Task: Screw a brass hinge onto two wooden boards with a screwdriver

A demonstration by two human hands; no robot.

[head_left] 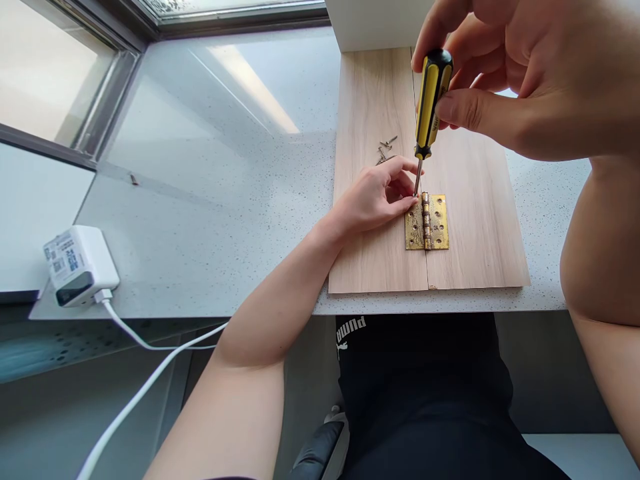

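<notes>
My right hand (515,87) grips a small yellow-and-black screwdriver (429,107) by its handle, holding it nearly upright. The shaft points down to the upper corner of the left leaf of a brass hinge (439,223). At that tip, my left hand (373,197) has its fingers curled in a pinch; whatever is between them is too small and hidden to name. The hinge lies spread flat across the seam of two pale wooden boards (370,93). Just beyond my left fingers, several loose screws (386,145) rest on the left board.
A speckled white countertop (225,200) carries the boards, its front edge close to my lap. A white box-shaped device (83,267) with a white cable (150,393) sits at the left. Behind the boards stands a pale block (380,27), and window frames (240,23) border the back.
</notes>
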